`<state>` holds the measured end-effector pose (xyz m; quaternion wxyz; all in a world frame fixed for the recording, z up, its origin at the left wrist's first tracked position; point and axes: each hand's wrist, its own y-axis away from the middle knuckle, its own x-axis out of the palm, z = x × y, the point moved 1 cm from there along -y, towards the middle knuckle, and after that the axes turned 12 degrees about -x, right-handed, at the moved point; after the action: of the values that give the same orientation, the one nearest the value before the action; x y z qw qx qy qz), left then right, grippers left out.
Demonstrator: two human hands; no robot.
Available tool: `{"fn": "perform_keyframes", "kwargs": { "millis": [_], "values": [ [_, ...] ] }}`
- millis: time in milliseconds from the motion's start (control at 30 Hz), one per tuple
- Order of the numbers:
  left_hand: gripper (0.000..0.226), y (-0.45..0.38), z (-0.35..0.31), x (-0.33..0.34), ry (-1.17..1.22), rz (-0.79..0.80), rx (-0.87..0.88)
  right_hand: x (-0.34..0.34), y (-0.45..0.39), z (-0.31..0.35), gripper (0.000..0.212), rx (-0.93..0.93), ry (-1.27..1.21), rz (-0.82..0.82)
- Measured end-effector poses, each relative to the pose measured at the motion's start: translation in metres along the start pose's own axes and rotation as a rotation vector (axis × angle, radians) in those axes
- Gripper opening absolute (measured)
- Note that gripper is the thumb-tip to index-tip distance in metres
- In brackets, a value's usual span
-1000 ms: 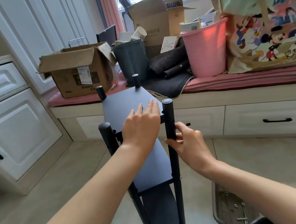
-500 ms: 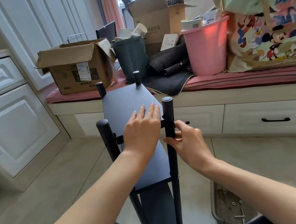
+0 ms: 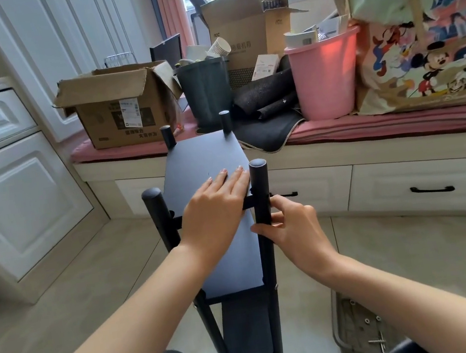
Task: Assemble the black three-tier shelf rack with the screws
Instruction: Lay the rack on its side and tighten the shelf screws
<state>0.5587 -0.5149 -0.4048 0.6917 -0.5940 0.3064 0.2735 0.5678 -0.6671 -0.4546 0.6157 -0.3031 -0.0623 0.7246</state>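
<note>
**A:** Where is your black shelf rack [image 3: 208, 162]?

**B:** It stands upright on the floor right in front of you, near the long window seat [image 3: 371, 130]. You can see all three shelves, one under the other.

**A:** What is your left hand [image 3: 215, 206] doing?

**B:** It lies flat on the top shelf. Your fingers are straight and together. They press down and hold nothing.

**A:** And your right hand [image 3: 292, 228]?

**B:** Your fingers and thumb curl around the near right post [image 3: 263, 217], just under the top shelf.

**A:** Where are the screws [image 3: 371, 328]?

**B:** A few lie in a gray tray [image 3: 344, 320] on the floor, down by your right arm.
</note>
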Motion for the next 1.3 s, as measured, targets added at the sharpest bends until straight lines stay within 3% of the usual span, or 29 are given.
{"fn": "perform_keyframes", "kwargs": {
  "millis": [167,333,500,600,733,933,1300],
  "values": [
    [0.057,0.002,0.012,0.000,0.155,-0.021,0.066,-0.001,0.005,0.005,0.028,-0.057,0.001,0.043],
    [0.069,0.001,0.013,-0.004,0.154,0.138,0.071,-0.007,0.001,0.006,0.028,-0.093,0.023,0.078],
    [0.065,0.017,-0.020,0.006,0.177,-0.024,-0.084,-0.022,-0.005,-0.003,0.024,-0.093,-0.007,0.008],
    [0.069,0.017,-0.031,0.017,0.237,-0.105,-0.185,-0.031,-0.007,-0.016,0.026,-0.089,-0.014,0.113],
    [0.065,0.014,-0.031,0.028,0.259,-0.201,-0.222,-0.054,-0.001,-0.057,0.031,0.019,0.060,0.232],
    [0.050,0.007,-0.034,0.042,0.248,-0.337,-0.219,-0.075,0.028,-0.140,0.018,0.201,0.189,0.327],
    [0.049,-0.002,-0.035,0.056,0.236,-0.402,-0.230,-0.071,0.098,-0.279,0.023,0.584,0.404,0.532]
  ]
}}
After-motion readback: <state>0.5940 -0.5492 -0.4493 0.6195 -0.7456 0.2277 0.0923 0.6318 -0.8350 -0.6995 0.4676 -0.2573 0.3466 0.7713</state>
